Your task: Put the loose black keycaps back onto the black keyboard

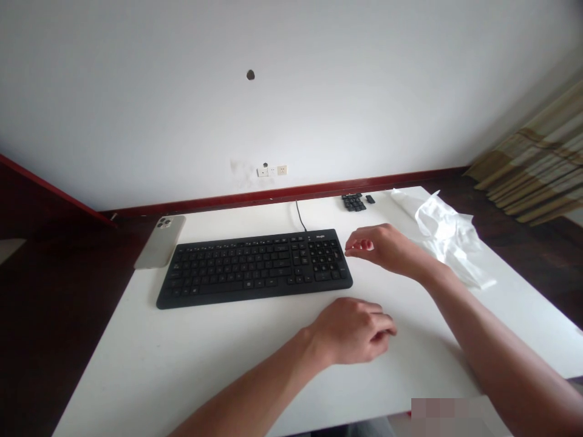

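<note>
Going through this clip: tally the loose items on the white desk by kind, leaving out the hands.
Black full-size keyboard: 1
Pale metallic smartphone, lying back up: 1
Crumpled white translucent wrapping: 1
Small black key-studded pieces: 2
Total: 5

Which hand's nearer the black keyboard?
Right. The right hand has its fingers at the number-pad end of the black keyboard. The left hand is farther off, in front of the keyboard's near edge, over the white desk.
</note>
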A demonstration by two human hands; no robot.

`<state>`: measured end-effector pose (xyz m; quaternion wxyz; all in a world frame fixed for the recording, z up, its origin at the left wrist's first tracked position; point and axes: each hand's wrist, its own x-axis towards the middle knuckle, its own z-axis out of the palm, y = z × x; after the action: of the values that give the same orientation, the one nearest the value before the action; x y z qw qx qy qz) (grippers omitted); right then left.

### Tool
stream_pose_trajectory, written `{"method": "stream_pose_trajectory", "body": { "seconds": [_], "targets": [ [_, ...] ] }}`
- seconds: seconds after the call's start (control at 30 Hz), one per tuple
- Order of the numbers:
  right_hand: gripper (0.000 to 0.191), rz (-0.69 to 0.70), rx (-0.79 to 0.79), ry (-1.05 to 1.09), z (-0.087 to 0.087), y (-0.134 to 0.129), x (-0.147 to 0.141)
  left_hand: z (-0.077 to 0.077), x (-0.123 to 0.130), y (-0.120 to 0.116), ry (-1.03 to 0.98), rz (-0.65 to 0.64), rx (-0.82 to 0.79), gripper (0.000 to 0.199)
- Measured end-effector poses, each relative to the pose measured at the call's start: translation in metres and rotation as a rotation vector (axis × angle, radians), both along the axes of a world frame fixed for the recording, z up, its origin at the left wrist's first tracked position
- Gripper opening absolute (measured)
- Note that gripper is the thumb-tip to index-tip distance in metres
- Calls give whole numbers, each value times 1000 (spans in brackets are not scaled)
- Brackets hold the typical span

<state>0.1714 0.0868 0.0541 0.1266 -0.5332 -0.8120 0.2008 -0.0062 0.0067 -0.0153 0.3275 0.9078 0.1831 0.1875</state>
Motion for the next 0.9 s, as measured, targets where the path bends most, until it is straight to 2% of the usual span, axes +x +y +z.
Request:
{"method": "stream_pose_trajectory", "body": {
  "seconds": [0.13,0.3,0.7,0.9],
  "targets": [
    [26,-19,-86,-89,-4,0,-3,0,0,0,-1,7,-2,24],
    [26,-26,-315,2,-13,-1,-8,1,1,0,-3,12,-11,22],
    [41,-111,-542,63,-19,8,-4,-1,1,-1,-19,22,-12,23],
    [40,-105,-604,94,-13,5,-7,-1,1,-2,-36,24,-9,21]
  ]
}}
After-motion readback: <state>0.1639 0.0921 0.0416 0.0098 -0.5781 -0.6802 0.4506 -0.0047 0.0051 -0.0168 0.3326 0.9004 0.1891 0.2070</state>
